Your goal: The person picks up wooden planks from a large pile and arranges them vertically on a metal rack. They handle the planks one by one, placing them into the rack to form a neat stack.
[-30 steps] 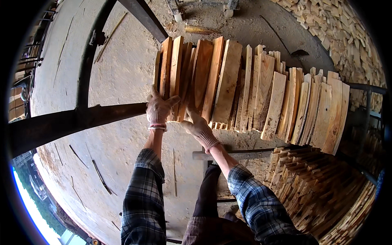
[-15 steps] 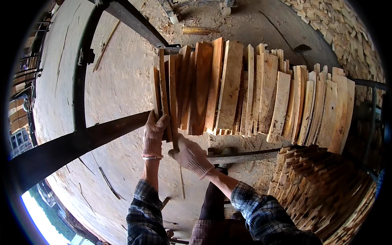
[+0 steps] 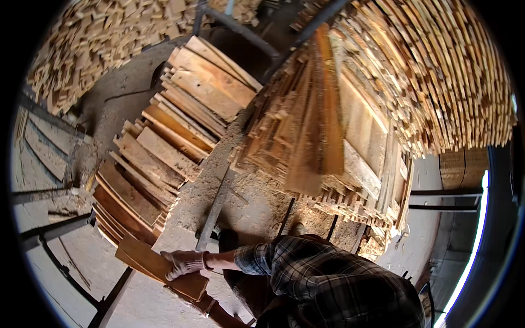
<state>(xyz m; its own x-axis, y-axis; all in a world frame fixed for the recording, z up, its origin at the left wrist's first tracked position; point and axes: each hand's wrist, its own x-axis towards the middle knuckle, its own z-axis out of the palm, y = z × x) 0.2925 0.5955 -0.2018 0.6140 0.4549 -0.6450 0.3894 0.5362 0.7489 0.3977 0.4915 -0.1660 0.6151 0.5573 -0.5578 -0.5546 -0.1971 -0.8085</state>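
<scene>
A short wooden board lies tilted across my two gloved hands at the lower left. My right hand is closed over its near part, with the fingers across the upper face. Beneath the board's lower edge, my left hand grips it from the other side, its fingers mostly hidden by the wood. Just beyond the board's far end begins a row of boards standing on edge, packed side by side on a metal rack.
A tall pile of boards stands to the right, with long loose planks on top. Stacked lumber rises behind it, and a heap of wood pieces fills the far left. Dark metal bars run near my hands.
My view has swung to the right, bringing the big board pile into sight. My hands have come away from the row's end with a board between them.
</scene>
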